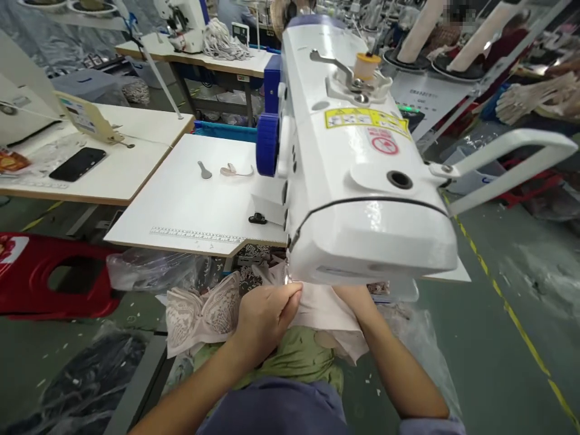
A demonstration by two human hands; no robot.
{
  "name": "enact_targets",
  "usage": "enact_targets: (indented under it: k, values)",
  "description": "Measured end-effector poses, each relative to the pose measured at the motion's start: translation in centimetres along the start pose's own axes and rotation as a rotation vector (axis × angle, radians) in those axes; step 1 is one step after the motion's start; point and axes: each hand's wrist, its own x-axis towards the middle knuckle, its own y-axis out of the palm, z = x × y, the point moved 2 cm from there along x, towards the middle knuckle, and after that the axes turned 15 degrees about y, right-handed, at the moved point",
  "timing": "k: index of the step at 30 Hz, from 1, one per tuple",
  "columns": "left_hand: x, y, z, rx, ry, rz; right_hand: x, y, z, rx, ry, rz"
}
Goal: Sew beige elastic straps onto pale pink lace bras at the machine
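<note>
A pale pink bra (199,317) with lace cups hangs across my lap in front of the white sewing machine (362,181). My left hand (267,317) is closed, thumb against curled fingers, pinching the bra's edge just below the machine's needle area. My right hand (348,296) reaches under the machine head, which hides its fingers. It lies at the bra's pale band (317,308), and whether it grips the fabric does not show. Green cloth (299,359) lies beneath the bra.
The white machine table (194,193) bears a printed ruler, a grey tool (205,170), a fabric strip (235,171) and a black clip (257,219). A phone (78,164) lies on the neighbouring table. A red stool (27,272) stands left; a metal handle (512,160) juts right.
</note>
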Motion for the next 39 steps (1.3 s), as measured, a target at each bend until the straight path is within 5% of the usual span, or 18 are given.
enact_targets:
  k: [13,21,25,28,34,37,39]
  values:
    - [1.0,0.4,-0.9,0.003,-0.003,0.029,-0.3,-0.8,-3.8,-0.033,-0.024,-0.141]
    - [0.9,0.2,-1.0,-0.023,0.01,-0.01,-0.2,-1.1,-2.7,0.047,0.077,-0.077]
    - [0.6,0.0,-0.9,-0.043,0.001,-0.024,-1.9,-0.3,-0.5,0.196,0.162,-0.049]
    - [0.5,-0.5,-0.7,-0.089,0.018,-0.02,-4.8,0.7,0.3,0.433,0.383,-0.028]
    - [-0.7,-2.4,-0.5,-0.162,0.188,0.146,-9.8,2.9,-0.4,0.923,0.588,0.235]
    - [-1.5,-2.5,-0.9,-0.13,0.149,0.267,-11.0,2.6,-1.0,0.83,0.465,0.099]
    - [-2.1,-1.9,-1.4,-0.099,0.086,0.371,-11.8,2.0,-0.6,0.616,0.201,0.018]
